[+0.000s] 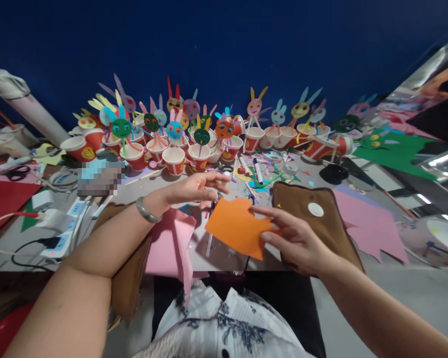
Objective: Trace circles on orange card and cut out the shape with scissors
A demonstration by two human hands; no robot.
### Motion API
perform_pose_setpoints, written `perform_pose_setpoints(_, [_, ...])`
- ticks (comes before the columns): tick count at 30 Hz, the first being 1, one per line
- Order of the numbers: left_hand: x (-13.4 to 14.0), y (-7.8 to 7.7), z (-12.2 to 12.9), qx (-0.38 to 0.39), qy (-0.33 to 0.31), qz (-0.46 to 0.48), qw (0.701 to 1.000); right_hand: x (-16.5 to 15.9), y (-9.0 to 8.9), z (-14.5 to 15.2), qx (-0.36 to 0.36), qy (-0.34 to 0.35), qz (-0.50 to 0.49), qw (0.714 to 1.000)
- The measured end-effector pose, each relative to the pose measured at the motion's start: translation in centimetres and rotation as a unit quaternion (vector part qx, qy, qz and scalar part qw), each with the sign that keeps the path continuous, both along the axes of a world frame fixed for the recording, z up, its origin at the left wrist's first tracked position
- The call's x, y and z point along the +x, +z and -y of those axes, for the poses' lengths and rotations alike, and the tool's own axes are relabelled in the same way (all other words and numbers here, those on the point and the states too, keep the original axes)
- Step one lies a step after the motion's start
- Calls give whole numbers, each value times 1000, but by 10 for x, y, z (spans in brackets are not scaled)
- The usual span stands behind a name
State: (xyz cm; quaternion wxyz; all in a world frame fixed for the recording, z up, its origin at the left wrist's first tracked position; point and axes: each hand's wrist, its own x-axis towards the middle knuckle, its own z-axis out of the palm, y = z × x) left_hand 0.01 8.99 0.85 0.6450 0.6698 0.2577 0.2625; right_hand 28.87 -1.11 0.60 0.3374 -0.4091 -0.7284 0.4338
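My right hand (296,241) pinches the right edge of an orange sheet of paper (233,226), thumb below and fingers at its edge. The sheet has notches cut from its upper and right edges and is held above the table. Up and left of it, my left hand (199,189) reaches across with its fingers apart and nothing visible between them. A small white round thing (227,175) shows by its fingertips; whether they touch, I cannot tell. Pink paper (171,243) lies below my left wrist, hanging over the table's front edge.
Red paper cups (173,161) with colourful paper rabbits stand along the blue wall. Markers (258,170) and paper scraps lie before them. Brown pouches (321,223) flank the work spot. A power strip (69,226) and scissors (17,172) are left; pink cut paper (369,223) is right.
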Motion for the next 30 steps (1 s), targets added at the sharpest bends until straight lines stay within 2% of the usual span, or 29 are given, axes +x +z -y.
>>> perform_pose_setpoints(2, [-4,4,1,-16,-64,-58,996,-18,-6,-4,57,55,39,996])
perform_pose_setpoints(4, [-8,7,1,-2,-97,-111,989,-31,-11,-12,91,81,65,990])
perform_pose_setpoints(7, [-16,12,-1,-3,-151,-148,977,-43,-22,-27,112,43,143,982])
perform_pose_setpoints(9, [-20,16,-2,-23,-198,-163,966,-46,-30,-34,163,8,286,944])
perform_pose_setpoints(11, [-23,20,-3,-37,-239,-174,955,-48,-38,-38,221,6,417,882])
perform_pose_setpoints(13, [-25,24,-4,-39,-266,-169,948,-51,-44,-37,257,18,482,838])
perform_pose_setpoints(15, [-25,27,-4,-46,-284,-156,945,-54,-48,-35,272,26,499,822])
perform_pose_setpoints(20, [-24,29,-5,-29,-269,-115,956,-50,-40,-24,286,37,501,816])
perform_pose_setpoints(24, [-27,14,-9,-14,-237,-140,961,-24,-22,-11,306,0,490,816])
perform_pose_setpoints(26, [-27,4,-11,-27,-211,-168,963,-6,-13,-8,312,-47,519,794])
perform_pose_setpoints(28, [-25,-4,-14,-41,-197,-193,960,9,-7,-8,314,-88,562,760])
perform_pose_setpoints(30, [-22,-12,-17,-42,-181,-209,960,19,-6,-11,306,-106,599,732])
